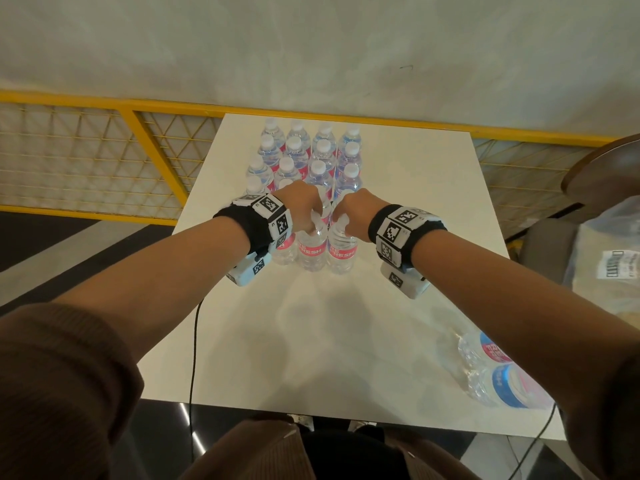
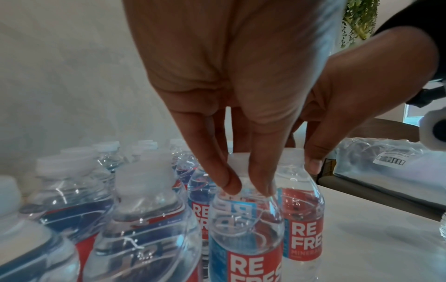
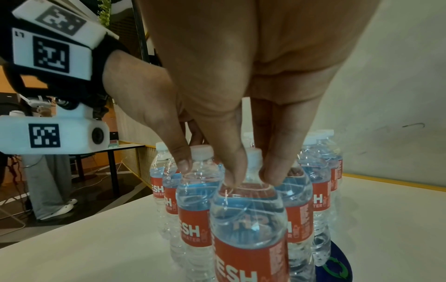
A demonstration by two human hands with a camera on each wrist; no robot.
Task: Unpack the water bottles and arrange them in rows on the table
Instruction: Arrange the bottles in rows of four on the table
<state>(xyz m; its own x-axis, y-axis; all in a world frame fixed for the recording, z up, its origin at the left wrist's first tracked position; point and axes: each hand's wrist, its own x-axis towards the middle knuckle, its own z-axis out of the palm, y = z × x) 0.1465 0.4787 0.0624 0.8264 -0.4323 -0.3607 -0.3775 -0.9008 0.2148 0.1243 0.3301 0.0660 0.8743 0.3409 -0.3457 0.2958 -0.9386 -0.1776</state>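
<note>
Several clear water bottles with red and blue labels stand in rows (image 1: 308, 157) on the white table (image 1: 415, 188). In the nearest row, my left hand (image 1: 313, 220) pinches the neck of one upright bottle (image 1: 311, 249) from above. My right hand (image 1: 337, 220) pinches the neck of the bottle beside it (image 1: 342, 251). In the left wrist view, the left hand (image 2: 246, 183) has its fingers round the cap of its bottle (image 2: 243, 229). The right wrist view shows the right hand (image 3: 248, 175) gripping its bottle (image 3: 248, 219) the same way. Both bottles appear to stand on the table.
Two more bottles (image 1: 495, 368) lie on their sides at the table's near right corner. A plastic wrap with a barcode label (image 1: 609, 265) sits on a seat to the right. A yellow mesh railing (image 1: 104, 147) runs behind the table. A black cable (image 1: 194, 341) hangs at the near left.
</note>
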